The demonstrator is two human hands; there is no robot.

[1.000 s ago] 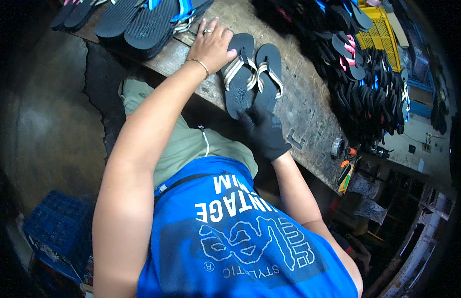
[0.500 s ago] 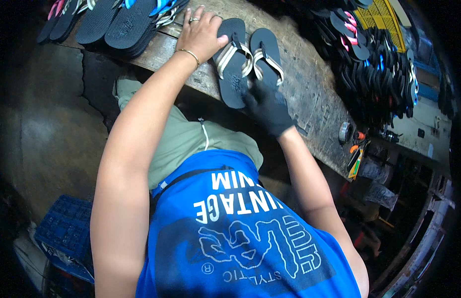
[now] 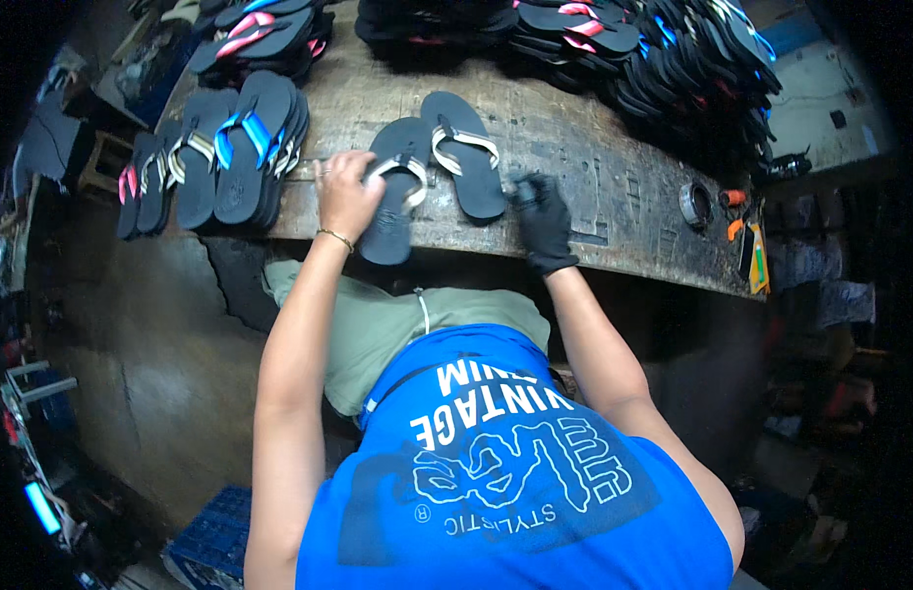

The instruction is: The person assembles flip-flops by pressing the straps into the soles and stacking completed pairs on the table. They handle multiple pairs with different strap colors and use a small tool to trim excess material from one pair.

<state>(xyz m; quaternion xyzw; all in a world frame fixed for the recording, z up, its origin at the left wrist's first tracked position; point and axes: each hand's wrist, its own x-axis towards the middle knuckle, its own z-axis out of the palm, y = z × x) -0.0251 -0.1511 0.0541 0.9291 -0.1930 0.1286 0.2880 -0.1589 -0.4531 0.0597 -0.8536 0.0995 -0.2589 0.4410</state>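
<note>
Two black flip-flops with cream-and-black straps lie on the worn wooden bench (image 3: pixel 614 187). My bare left hand (image 3: pixel 346 197), wearing a ring and a bracelet, grips the side of the left flip-flop (image 3: pixel 387 234), thumb near its strap. That flip-flop is slightly blurred, and its heel reaches past the bench's near edge. Farther back and to the right lies the other flip-flop (image 3: pixel 482 195), untouched. Just right of its heel is my black-gloved right hand (image 3: pixel 543 218), apart from it, with loosely bent fingers and nothing visible in them.
Stacked flip-flops with blue, cream and pink straps (image 3: pixel 242 162) line the bench's left end. More piles (image 3: pixel 692 79) cover its far side. A tape roll (image 3: pixel 694 205) and an orange-handled cutter (image 3: pixel 736 229) lie at the right end. A blue crate (image 3: pixel 215 536) stands on the floor.
The view has swung leftward and shows more of the bench. My right hand has come away from the flip-flops to the right. The left flip-flop now sits nearer me than the other.
</note>
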